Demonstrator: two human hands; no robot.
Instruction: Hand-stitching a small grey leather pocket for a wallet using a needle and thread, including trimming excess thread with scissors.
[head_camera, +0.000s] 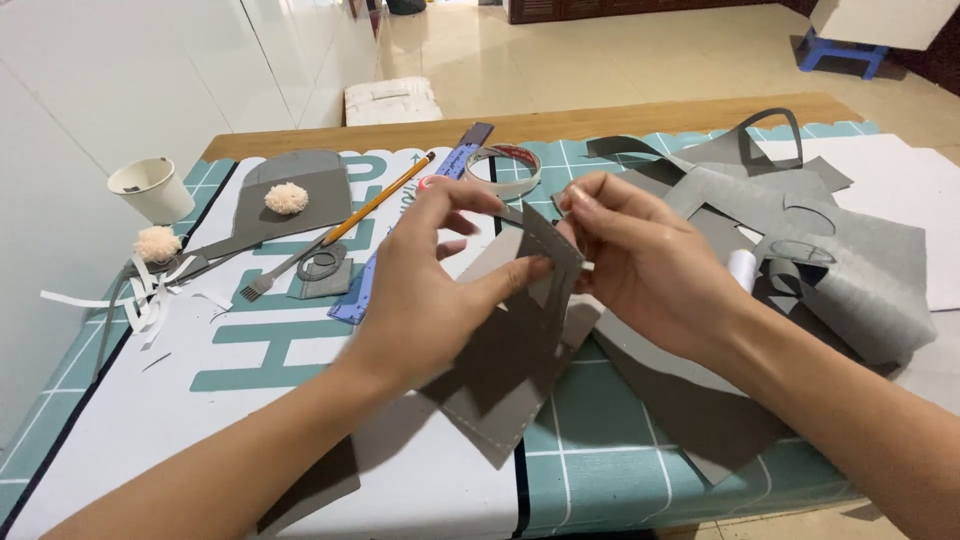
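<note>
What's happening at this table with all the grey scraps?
A person is working with both bare hands over a teal cutting mat. The left hand and right hand together pinch a grey piece of felt-like fabric, held up off the table; stitch holes run along its edges. More grey cut pieces lie to the right. To the left lie a pencil, a pronged metal tool, two fluffy pompoms and a white paper cup.

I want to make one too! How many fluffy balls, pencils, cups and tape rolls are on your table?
Fluffy cream pompoms: 2
Pencil: 1
White paper cup: 1
Tape roll: 1
Total: 5
The left hand and right hand hold a grey felt piece.
</note>
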